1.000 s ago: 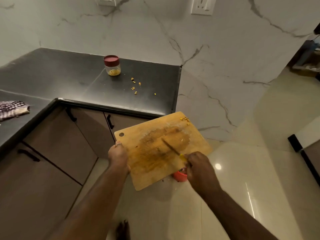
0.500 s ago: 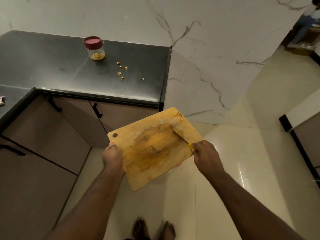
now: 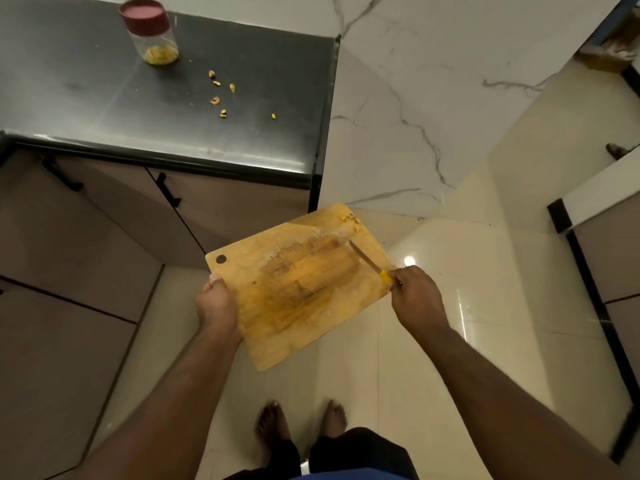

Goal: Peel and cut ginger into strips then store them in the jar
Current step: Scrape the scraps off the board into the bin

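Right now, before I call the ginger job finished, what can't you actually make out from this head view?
- Knife handle: mostly hidden inside the right hand; only a yellow tip shows.
- Left hand fingers: under the board, so the grip beneath is unseen.
- Jar: contents too small to tell strips from scraps; top edge crops the lid.
- Bits on the counter and the board's far corner: too small to tell peel from ginger.
- Floor beneath the board: hidden.

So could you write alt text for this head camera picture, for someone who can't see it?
A person stands on a tiled floor, the left hand holding a stained wooden cutting board by its edge while the right hand holds a yellow-handled knife over it. Behind, on a dark counter, stands a red-lidded jar with yellow ginger pieces inside and scraps scattered beside it.
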Available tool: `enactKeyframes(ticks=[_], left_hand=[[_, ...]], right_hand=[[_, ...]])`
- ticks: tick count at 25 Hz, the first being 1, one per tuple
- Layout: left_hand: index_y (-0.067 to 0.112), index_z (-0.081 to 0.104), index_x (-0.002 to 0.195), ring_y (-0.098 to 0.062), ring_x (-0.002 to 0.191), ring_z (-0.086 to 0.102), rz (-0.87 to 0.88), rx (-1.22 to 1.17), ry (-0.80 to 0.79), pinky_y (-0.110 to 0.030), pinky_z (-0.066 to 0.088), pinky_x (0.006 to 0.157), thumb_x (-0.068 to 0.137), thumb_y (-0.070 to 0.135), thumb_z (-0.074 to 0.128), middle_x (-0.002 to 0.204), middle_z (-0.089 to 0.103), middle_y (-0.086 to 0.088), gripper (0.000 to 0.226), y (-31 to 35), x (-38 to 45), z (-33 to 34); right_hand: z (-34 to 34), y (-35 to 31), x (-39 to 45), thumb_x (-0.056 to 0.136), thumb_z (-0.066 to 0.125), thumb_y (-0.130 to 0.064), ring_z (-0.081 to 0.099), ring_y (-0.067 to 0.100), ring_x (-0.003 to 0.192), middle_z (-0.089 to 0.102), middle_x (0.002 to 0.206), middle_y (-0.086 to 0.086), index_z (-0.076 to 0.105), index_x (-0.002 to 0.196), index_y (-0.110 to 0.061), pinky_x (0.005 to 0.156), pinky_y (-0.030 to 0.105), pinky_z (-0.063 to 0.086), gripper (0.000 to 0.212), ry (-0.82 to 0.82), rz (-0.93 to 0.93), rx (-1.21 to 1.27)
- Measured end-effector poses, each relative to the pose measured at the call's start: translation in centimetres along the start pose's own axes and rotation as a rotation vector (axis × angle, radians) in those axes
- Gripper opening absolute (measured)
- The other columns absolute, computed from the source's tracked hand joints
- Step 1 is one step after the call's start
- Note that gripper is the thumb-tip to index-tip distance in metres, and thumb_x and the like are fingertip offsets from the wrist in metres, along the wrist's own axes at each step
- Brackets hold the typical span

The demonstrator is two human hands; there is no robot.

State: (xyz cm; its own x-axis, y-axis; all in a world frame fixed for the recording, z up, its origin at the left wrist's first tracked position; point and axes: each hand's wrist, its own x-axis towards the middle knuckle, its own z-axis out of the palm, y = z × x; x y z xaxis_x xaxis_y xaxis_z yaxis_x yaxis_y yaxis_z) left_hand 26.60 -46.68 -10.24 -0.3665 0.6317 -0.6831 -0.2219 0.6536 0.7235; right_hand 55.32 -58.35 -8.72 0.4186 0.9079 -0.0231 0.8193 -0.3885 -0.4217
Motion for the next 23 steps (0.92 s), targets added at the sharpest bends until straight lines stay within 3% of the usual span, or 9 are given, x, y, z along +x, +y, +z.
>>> enactKeyframes(ticks=[3,8,13,20,23], left_hand=[[0.02,0.061,0.096,-0.031,0.094,0.067,0.008,0.009,0.042,-0.05,0.055,0.089,0.106,0.039,0.04,0.094,0.066,-0.004,0.03,-1.9,0.2,1.5],[0.019,0.061,0.091,-0.026,0.086,0.064,0.035,0.025,0.133,-0.04,0.054,0.084,0.107,0.038,0.039,0.089,0.064,-0.001,0.033,-6.0,-0.5,6.5],[0.021,0.063,0.087,-0.028,0.087,0.065,0.05,0.077,0.231,-0.044,0.055,0.084,0.106,0.039,0.04,0.087,0.065,0.0,0.035,-9.5,-0.5,10.7],[0.021,0.056,0.077,-0.024,0.076,0.055,0.077,0.115,0.35,-0.039,0.049,0.072,0.102,0.044,0.04,0.081,0.056,-0.004,0.038,-11.8,0.1,15.3],[0.018,0.055,0.081,-0.022,0.073,0.05,0.083,0.146,0.387,-0.036,0.043,0.069,0.104,0.042,0.038,0.08,0.051,-0.004,0.038,-12.0,0.3,16.1]], right_hand=[[2.7,-2.4,-0.7,0.084,0.061,-0.011,0.06,0.026,0.101,0.067,0.107,0.004,0.07,0.112,-0.016,0.089,0.036,0.05,0.03,-0.085,-0.183,0.103],[7.4,-2.5,-0.3,0.087,0.057,-0.013,0.055,0.022,0.094,0.065,0.099,0.003,0.071,0.108,-0.016,0.084,0.033,0.047,0.025,-0.273,-0.426,0.167],[6.8,6.1,6.3,0.081,0.065,-0.007,0.058,0.027,0.081,0.063,0.086,0.005,0.073,0.096,-0.012,0.071,0.033,0.051,0.018,-0.229,-0.353,0.109],[7.8,12.0,13.1,0.09,0.058,-0.011,0.06,0.024,0.1,0.067,0.108,0.005,0.07,0.114,-0.013,0.087,0.034,0.05,0.026,-0.297,-0.166,0.086],[8.3,12.1,13.9,0.091,0.059,-0.013,0.057,0.02,0.105,0.066,0.11,0.001,0.069,0.115,-0.015,0.09,0.029,0.046,0.026,-0.36,-0.255,0.151]])
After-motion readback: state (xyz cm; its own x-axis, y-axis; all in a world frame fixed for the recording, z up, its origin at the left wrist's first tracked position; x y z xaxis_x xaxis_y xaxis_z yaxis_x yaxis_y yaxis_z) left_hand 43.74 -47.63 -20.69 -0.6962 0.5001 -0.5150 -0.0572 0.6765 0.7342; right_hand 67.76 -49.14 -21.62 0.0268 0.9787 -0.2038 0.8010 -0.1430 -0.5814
